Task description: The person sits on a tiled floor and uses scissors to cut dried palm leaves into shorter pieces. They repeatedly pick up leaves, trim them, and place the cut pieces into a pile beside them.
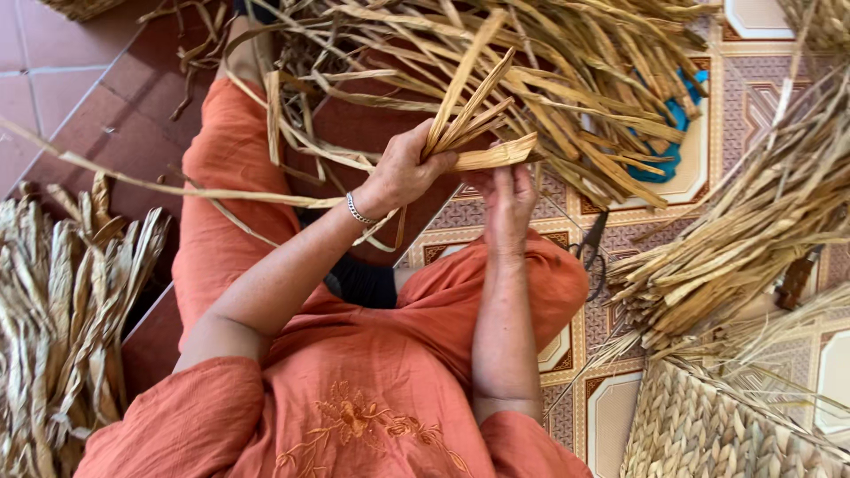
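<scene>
My left hand (403, 170) grips a small bunch of dried straw strips (467, 104) that fan up and away from the fist. A silver bracelet sits on that wrist. My right hand (511, 196) pinches the end of one folded strip (498, 156) just right of the left fist, fingers closed on it. Both hands work over my lap, above orange clothing (354, 389). More loose strips trail from the left hand down to the left.
A big heap of dried strips (567, 80) lies ahead, with a blue object (677, 133) under it. Scissors (591, 248) rest on the patterned tiles at the right. A woven mat (708, 425) and straw bundle (753, 230) lie right; another bundle (62, 310) left.
</scene>
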{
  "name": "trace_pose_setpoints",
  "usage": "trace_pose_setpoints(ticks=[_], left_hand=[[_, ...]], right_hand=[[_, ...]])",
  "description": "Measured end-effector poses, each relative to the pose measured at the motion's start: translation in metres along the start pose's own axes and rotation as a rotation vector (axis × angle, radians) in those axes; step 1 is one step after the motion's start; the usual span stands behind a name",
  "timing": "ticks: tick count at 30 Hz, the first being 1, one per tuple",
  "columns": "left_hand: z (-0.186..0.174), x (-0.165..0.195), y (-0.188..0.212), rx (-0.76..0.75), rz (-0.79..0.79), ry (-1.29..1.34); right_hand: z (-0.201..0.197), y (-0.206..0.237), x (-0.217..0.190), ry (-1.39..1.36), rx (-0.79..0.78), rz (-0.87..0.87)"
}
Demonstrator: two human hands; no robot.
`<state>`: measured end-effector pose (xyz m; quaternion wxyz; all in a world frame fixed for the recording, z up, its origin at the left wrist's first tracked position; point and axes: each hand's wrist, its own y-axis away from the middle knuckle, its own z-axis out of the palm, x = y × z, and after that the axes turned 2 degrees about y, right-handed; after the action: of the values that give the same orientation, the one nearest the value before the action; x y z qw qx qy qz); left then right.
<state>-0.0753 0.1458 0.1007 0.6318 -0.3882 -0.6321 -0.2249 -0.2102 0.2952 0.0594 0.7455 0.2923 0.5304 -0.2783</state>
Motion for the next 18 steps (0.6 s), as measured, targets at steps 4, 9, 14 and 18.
trace_pose_setpoints(ticks=[4,9,14,18], left_hand=[[0.034,-0.016,-0.01,0.05,-0.144,-0.005],[0.054,-0.032,-0.016,0.066,-0.137,0.004],[0.057,-0.042,-0.013,-0.018,0.023,-0.009],[0.06,-0.039,-0.014,-0.071,-0.361,0.485]], right_hand=[[0.0,-0.001,-0.005,-0.008,0.014,-0.003],[-0.015,-0.004,-0.004,-0.033,0.005,-0.086],[-0.029,-0.013,0.015,0.036,0.119,-0.09],[-0.036,-0.014,0.021,0.157,0.086,-0.021]])
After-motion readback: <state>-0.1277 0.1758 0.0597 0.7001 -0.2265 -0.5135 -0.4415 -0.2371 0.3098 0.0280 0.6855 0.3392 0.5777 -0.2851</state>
